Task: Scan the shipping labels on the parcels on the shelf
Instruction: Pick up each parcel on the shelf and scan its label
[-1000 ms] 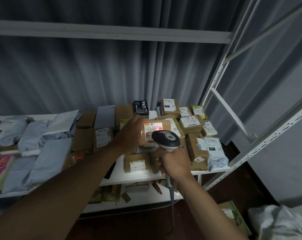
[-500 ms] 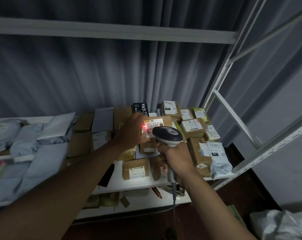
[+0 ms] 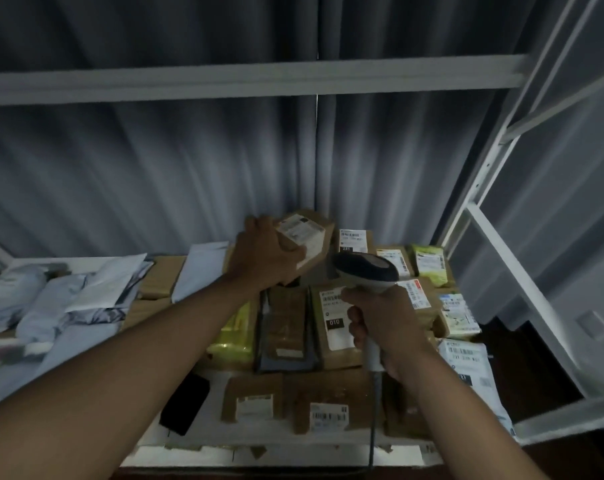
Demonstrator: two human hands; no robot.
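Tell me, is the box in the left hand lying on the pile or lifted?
Lifted: the left hand grips the box tilted, above the other parcels.

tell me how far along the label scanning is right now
Done: cannot tell; nothing marks a parcel as scanned. In hand: the left hand grips a small cardboard box lifted above the pile, while the right hand holds the barcode scanner beside it. Left: likely the labelled boxes and grey mailers on the shelf.
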